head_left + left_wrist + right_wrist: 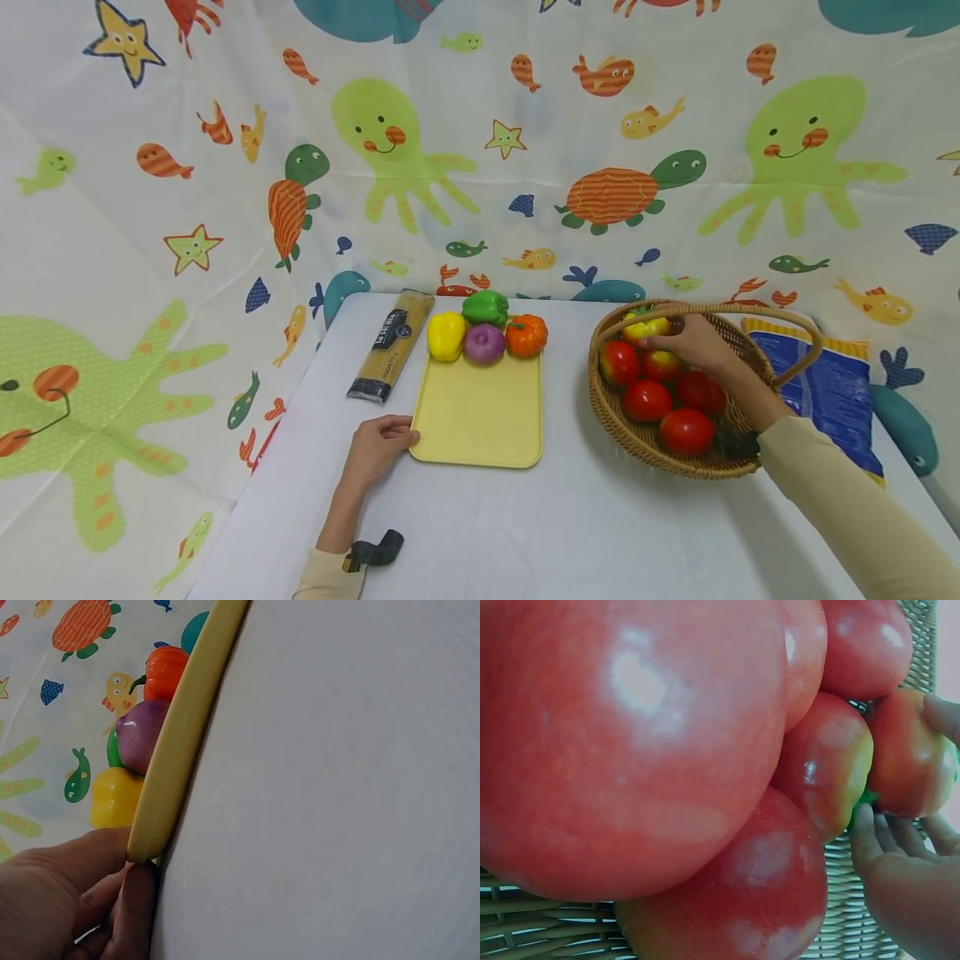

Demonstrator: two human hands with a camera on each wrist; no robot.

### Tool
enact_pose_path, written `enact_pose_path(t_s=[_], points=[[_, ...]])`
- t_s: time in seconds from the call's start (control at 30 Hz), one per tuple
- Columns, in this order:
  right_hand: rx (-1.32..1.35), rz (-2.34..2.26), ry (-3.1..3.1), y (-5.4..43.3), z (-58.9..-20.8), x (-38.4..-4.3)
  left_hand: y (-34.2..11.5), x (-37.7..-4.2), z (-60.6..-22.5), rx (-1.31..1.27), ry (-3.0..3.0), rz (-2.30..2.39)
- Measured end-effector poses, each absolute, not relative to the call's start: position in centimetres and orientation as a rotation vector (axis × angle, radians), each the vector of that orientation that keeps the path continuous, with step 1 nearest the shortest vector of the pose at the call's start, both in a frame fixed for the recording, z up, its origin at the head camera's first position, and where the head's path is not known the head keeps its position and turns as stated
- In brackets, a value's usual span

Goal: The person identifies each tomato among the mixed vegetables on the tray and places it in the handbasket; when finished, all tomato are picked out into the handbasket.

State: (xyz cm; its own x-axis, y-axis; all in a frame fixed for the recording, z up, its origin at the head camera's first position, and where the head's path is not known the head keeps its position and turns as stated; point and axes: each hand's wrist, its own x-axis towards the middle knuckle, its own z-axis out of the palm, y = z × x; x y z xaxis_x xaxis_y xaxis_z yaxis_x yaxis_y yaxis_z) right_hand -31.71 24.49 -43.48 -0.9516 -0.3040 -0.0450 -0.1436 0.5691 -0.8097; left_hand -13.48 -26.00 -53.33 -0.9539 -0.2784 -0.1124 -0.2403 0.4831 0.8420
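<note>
At the near left corner of the yellow tray (pixel 477 408), my left hand (pixel 381 450) pinches the rim, thumb above and fingers beneath in the left wrist view. Inside the wicker basket (pixel 626 437), my right hand (pixel 693 340) holds a red-and-yellow tomato (pixel 643 328), its fingers and thumb around the sides in the right wrist view. Several red tomatoes (pixel 687 432) lie below that hand. A yellow bell pepper (pixel 446 337), a green bell pepper (pixel 486 307), a purple onion (pixel 484 344) and an orange bell pepper (pixel 527 335) sit together at the tray's far end.
A pack of spaghetti (pixel 392 344) lies left of the tray. Behind the basket on the right is a blue bag (pixel 821 387), partly covered by the basket and right arm. The basket's handle (pixel 802 321) arches over the right hand. A printed cloth (pixel 525 117) hangs behind the table.
</note>
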Motion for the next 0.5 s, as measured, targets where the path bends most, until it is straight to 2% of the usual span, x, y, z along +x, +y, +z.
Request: enact_pose_path(t_s=[0.5], points=[[-0.433,-1.276,2.606,24.5,-42.1,-31.0,-26.0,-13.3,-52.8,0.425,-2.715,-1.487]])
